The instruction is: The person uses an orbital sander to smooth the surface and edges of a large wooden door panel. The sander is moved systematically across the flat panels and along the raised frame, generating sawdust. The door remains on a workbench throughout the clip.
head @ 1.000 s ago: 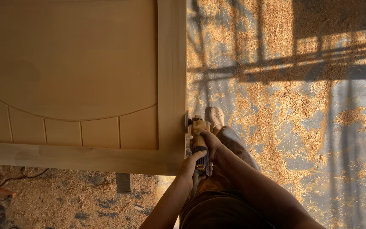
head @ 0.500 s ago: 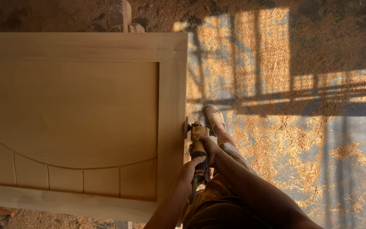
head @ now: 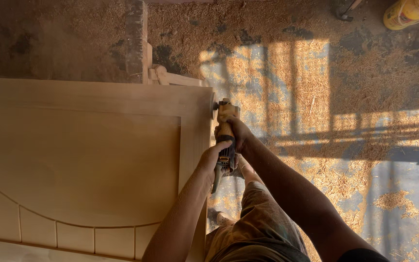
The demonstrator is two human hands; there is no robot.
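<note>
Workshop floor [head: 364, 87], strewn with wood shavings and sawdust, barred by sunlight and window shadow.

Item 1: handheld power tool [head: 225, 136], yellow head and dark body, lying along the right-hand edge of the door. Its head presses against the door's outer side near the top corner, apparently so the working face meets the edge squarely.

Item 2: right hand [head: 236, 133], fingers wrapped closed around the tool's forward part, just behind the head; judged to steer and press.

Item 3: left hand [head: 213, 157], closed around the rear of the body, touching the door's edge; judged to steady the tail.

Item 4: wooden door [head: 88, 160], pale, unfinished, lying flat, with a recessed panel and a curved rail above smaller panels.

Item 5: wooden support [head: 168, 76], showing beyond the door's top edge, seemingly bearing it.

Item 6: yellow container [head: 406, 12], far corner, well apart.

Item 7: the person's knee and trousers [head: 258, 228], just beside the door.
</note>
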